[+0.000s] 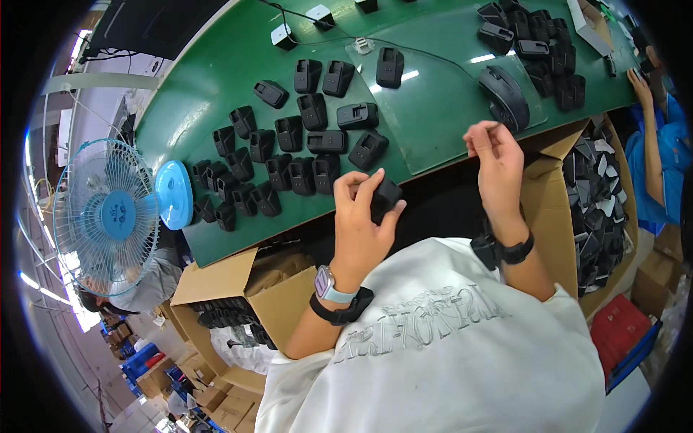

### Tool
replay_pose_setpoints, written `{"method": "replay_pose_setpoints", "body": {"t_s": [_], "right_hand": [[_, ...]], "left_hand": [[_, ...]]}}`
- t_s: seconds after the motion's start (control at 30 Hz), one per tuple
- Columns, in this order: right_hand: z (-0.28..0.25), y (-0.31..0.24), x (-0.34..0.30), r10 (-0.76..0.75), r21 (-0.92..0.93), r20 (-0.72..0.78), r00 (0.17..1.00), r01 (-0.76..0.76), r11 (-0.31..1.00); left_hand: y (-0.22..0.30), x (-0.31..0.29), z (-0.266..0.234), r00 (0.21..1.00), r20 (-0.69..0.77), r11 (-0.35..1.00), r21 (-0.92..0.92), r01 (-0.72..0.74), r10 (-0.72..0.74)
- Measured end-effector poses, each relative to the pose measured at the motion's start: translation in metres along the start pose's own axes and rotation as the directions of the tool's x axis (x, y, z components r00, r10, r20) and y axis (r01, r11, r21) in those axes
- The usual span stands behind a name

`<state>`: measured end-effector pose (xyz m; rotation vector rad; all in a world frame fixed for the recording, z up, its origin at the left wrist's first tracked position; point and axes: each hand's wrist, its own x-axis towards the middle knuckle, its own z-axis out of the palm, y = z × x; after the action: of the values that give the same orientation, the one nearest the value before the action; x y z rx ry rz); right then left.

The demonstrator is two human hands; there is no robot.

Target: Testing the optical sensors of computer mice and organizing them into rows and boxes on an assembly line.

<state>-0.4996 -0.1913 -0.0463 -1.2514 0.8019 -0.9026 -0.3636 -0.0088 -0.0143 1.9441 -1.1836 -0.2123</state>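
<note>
My left hand (359, 229) grips a small black plastic charger housing (387, 196) just off the table's front edge, with thumb and fingers round its sides. To the right, my right hand (499, 169) is raised near a black computer mouse (504, 97), its thumb and fingertips pinched together. Whether anything small sits in that pinch cannot be made out. Beyond my left hand, many similar black housings (312, 112) stand and lie in loose rows on the green table (209, 115). One more housing (390, 67) rests on a clear sheet (433, 137).
At the left stands a blue fan (118, 215). An open carton (216, 281) with black parts is below it. Another carton (548, 209), full of black pieces, stands right of me. More housings (530, 43) cluster far right, near a co-worker's hand (639, 88). A cable (426, 52) crosses the table.
</note>
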Motion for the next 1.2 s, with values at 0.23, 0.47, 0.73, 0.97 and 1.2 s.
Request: {"method": "replay_pose_setpoints", "body": {"t_s": [0.23, 0.47, 0.73, 0.97, 1.2], "right_hand": [[0.006, 0.005, 0.0, 0.002, -0.039, 0.128, 0.992, 0.003, 0.999], [0.007, 0.018, 0.016, -0.08, -0.147, 0.048, 0.996, 0.086, 0.985], [-0.003, 0.018, 0.035, 0.037, -0.329, 0.084, 0.996, -0.007, 0.944], [-0.007, -0.05, 0.041, 0.042, -0.968, -0.026, 0.999, -0.036, 0.249], [-0.016, -0.018, -0.049, 0.181, -0.084, 0.382, 0.906, -0.161, 0.983]], "left_hand": [[-0.029, -0.01, 0.015, 0.994, -0.106, 0.998, 0.066, -0.008, 0.015], [-0.017, 0.031, 0.05, 0.961, -0.177, 0.977, 0.066, -0.204, 0.212], [-0.019, 0.041, 0.044, 0.965, -0.204, 0.944, 0.317, -0.095, 0.166], [-0.036, 0.035, 0.021, 0.98, -0.078, 0.916, 0.374, -0.143, 0.185], [0.023, 0.016, 0.054, 0.928, 0.188, 0.943, -0.16, -0.293, 0.321]]}}
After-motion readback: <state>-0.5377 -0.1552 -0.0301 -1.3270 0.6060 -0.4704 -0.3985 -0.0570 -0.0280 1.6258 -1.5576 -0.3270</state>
